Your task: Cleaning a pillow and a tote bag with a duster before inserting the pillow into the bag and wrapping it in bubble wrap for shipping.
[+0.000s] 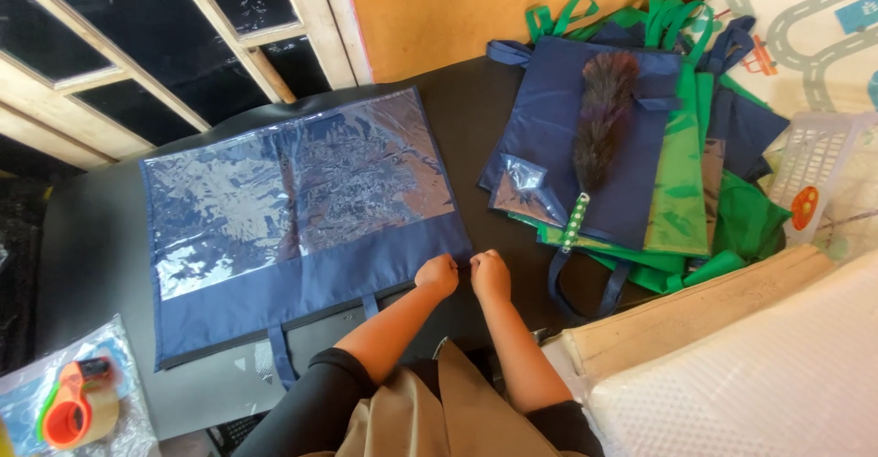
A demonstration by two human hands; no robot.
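A large navy fabric bag [302, 279] with a clear plastic front panel [293, 182] lies flat on the dark table [91, 247]. My left hand [437, 274] and my right hand [490, 274] sit side by side at the bag's near right corner. Both are closed into fists and pinch the fabric edge there. Two navy strap ends [279, 352] stick out from the bag's near edge.
A pile of navy and green bags [677, 182] lies to the right with a feather duster [599, 118] on top. A white plastic basket [814, 173] stands at far right. A tape dispenser [78, 402] rests on plastic at bottom left. Window frames [137, 45] are at the back.
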